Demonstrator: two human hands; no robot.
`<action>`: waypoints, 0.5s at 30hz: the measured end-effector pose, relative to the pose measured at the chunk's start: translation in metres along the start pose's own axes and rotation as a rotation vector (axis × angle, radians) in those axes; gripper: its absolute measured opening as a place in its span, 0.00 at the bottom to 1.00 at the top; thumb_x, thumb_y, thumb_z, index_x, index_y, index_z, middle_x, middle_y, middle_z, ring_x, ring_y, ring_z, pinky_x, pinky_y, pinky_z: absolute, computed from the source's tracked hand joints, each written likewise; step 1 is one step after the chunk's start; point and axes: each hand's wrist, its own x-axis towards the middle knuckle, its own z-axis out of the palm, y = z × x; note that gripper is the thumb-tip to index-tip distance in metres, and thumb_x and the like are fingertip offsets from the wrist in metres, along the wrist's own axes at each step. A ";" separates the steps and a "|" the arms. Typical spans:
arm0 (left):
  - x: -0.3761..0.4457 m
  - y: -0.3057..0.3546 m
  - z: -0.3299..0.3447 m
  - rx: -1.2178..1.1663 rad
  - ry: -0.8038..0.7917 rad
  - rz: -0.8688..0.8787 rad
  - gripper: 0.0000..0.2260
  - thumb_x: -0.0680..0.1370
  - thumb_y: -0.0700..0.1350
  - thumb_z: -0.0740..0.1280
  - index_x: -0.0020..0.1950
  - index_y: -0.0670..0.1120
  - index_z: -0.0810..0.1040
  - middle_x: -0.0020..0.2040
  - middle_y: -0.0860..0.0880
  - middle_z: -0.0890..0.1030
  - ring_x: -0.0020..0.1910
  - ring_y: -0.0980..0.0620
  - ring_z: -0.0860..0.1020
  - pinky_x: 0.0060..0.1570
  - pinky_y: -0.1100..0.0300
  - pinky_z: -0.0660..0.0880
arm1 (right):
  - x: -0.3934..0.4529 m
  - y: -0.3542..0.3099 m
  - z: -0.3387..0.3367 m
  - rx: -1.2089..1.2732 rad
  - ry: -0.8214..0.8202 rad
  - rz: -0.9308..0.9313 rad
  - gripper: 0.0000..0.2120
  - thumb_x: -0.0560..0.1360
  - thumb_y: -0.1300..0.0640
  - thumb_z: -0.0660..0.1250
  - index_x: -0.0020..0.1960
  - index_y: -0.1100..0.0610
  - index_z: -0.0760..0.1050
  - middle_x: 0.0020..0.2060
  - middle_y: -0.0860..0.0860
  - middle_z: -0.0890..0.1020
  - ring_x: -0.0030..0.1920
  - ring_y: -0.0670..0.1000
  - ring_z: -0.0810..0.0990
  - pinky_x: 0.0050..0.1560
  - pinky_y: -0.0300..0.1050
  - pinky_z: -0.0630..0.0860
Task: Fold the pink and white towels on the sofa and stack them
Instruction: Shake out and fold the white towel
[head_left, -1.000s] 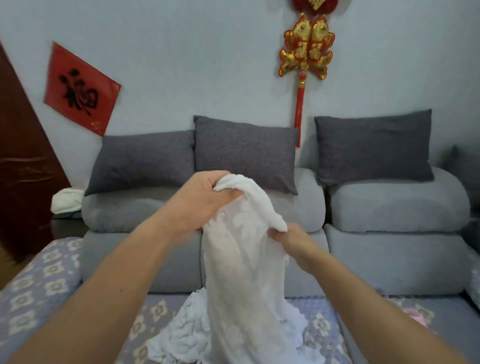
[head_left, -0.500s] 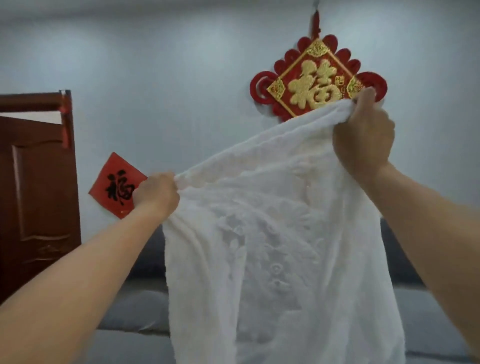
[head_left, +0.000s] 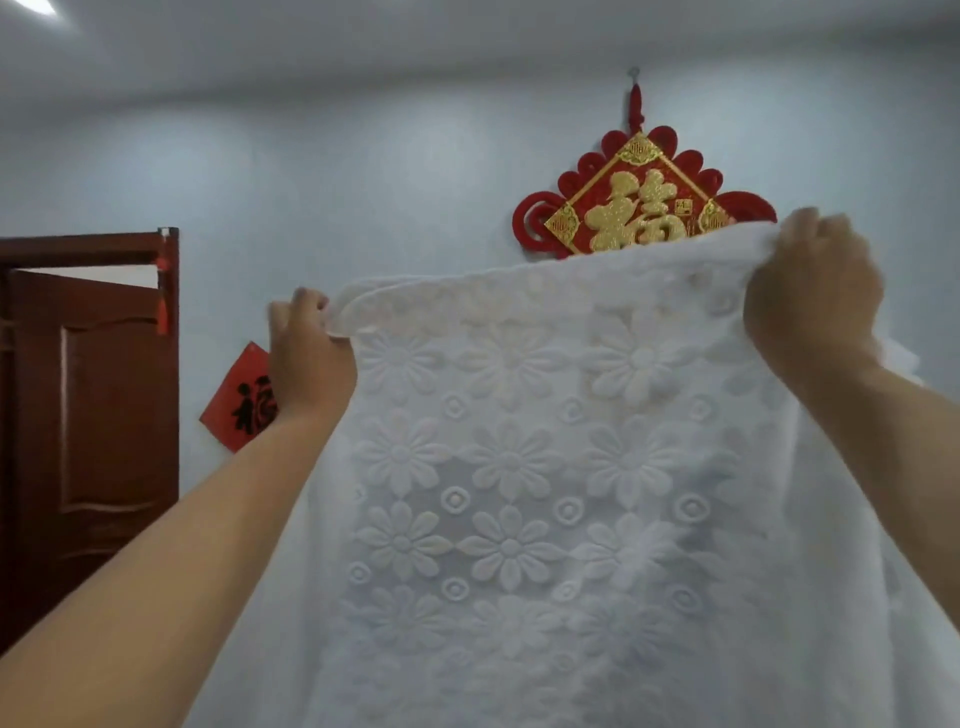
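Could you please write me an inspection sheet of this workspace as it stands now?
Surface: sofa not in view; the camera looks up at the wall.
Job's things: white terry towel with raised flower pattern held up and spread flat, hanging from its top edge; pink towel not seen.
Clutter: nothing seen.
Grippers: left hand grips the towel's top left corner; right hand grips the top right corner, held higher.
Cables: nothing seen.
Surroundings: pale wall; red and gold knotted wall ornament partly behind the towel; red paper square with black character; dark brown wooden door, ajar, at left.
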 end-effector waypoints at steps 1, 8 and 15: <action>-0.010 -0.014 0.003 -0.122 -0.199 -0.089 0.04 0.78 0.38 0.64 0.50 0.43 0.77 0.50 0.42 0.78 0.44 0.45 0.76 0.40 0.54 0.70 | -0.019 0.008 0.007 -0.036 -0.045 -0.115 0.09 0.74 0.71 0.58 0.54 0.68 0.69 0.45 0.68 0.75 0.42 0.69 0.78 0.39 0.60 0.76; -0.074 -0.096 -0.048 -0.112 -1.482 -0.718 0.19 0.80 0.57 0.67 0.65 0.47 0.81 0.60 0.41 0.83 0.60 0.40 0.81 0.61 0.42 0.77 | -0.125 0.081 0.033 -0.140 -0.468 0.013 0.05 0.74 0.71 0.59 0.48 0.66 0.71 0.41 0.70 0.78 0.41 0.71 0.80 0.44 0.60 0.76; -0.222 -0.173 -0.032 0.098 -0.541 -0.375 0.13 0.85 0.44 0.57 0.50 0.37 0.76 0.42 0.44 0.75 0.46 0.47 0.73 0.42 0.57 0.62 | -0.342 0.107 0.032 -0.028 -0.932 -0.103 0.04 0.77 0.60 0.63 0.50 0.59 0.70 0.44 0.64 0.80 0.42 0.68 0.80 0.43 0.59 0.78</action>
